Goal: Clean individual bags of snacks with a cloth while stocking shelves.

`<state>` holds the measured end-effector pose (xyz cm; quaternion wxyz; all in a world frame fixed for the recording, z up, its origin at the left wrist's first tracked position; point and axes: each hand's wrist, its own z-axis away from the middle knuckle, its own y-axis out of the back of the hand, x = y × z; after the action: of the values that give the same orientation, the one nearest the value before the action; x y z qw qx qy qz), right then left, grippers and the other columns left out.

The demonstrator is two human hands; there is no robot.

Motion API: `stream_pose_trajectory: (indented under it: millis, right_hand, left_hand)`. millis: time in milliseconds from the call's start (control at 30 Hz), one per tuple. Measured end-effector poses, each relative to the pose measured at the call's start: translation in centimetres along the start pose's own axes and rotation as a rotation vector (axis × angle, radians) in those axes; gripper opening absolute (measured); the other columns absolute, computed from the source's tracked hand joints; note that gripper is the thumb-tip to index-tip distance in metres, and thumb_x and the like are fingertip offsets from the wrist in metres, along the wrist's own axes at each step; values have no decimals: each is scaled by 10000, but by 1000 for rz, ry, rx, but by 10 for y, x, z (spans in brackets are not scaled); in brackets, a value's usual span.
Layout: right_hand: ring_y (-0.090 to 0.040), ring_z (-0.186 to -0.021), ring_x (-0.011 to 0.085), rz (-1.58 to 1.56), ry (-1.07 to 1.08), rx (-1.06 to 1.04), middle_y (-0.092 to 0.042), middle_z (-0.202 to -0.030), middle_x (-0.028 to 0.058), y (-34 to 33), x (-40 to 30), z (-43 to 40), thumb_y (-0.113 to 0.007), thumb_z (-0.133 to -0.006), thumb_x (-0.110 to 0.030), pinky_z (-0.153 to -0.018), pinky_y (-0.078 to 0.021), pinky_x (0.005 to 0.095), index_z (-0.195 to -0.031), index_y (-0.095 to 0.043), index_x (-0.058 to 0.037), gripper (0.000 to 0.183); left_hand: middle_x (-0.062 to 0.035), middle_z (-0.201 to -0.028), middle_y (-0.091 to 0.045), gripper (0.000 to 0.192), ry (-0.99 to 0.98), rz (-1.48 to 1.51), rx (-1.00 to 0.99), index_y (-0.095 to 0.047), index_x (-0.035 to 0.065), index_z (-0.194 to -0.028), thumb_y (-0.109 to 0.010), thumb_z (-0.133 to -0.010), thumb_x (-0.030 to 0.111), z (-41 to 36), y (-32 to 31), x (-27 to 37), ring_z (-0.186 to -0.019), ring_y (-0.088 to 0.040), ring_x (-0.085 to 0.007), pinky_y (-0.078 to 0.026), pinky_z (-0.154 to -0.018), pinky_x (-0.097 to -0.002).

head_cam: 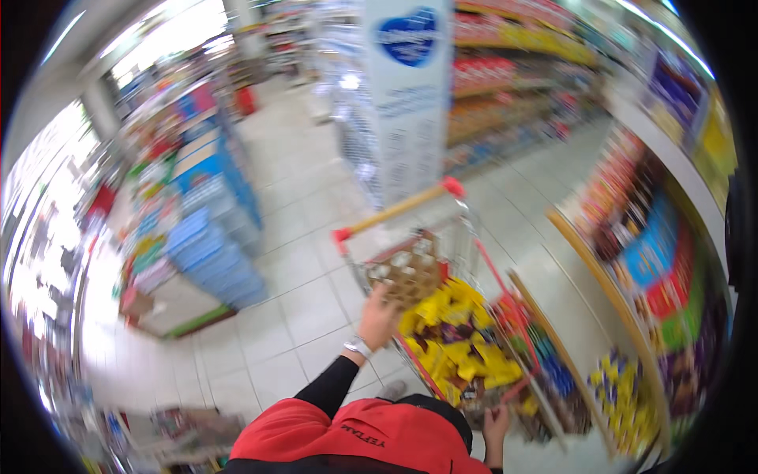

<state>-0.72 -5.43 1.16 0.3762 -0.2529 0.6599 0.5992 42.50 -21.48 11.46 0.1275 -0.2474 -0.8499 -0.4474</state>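
A wire shopping cart (506, 284) with red rims stands before me, its yellow handle (397, 208) at the far end. Many yellow snack packets (468, 349) with dark print fill its basket. My left hand (379, 320), with a watch at the wrist, grips the near edge of a brown pack (408, 269) with white marks, tilted toward the handle end; blur hides what kind of pack it is. Low on the right, my right hand (496, 418) has its fingers at the cart's near red rim and seems closed on it. Brown packets (474, 403) lie by that rim.
Store shelves (592, 266) with colourful packets run close along the cart's right side. A white display stand (408, 118) rises beyond the handle. Stacked blue packs (213, 255) stand on the left, across the tiled floor (296, 296). Low goods (189, 426) lie at lower left.
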Motion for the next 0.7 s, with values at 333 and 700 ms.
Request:
stream_pose_trajectory:
  millis: [333, 700]
  right_hand:
    - [-521, -757, 228, 54, 187, -465, -539, -868, 89, -46, -123, -127, -618, -975, -341, -728, -462, 379, -964, -503, -44, 319]
    - [-592, -841, 99, -420, 422, -805, -588, -887, 15, -107, -246, -66, -594, -938, -22, -773, -483, 252, -925, -524, -20, 71]
  left_hand:
    - [-113, -1013, -681, 305, 508, 744, -359, -666, 2, -1069, -679, -902, 258, 72, 32, 90, -929, -661, -204, -519, -816, -333]
    - [-64, -989, -667, 346, 1029, 1265, -39, -586, -19, -1091, -645, -956, 295, 76, 51, 122, -882, -608, -88, -486, -728, -227]
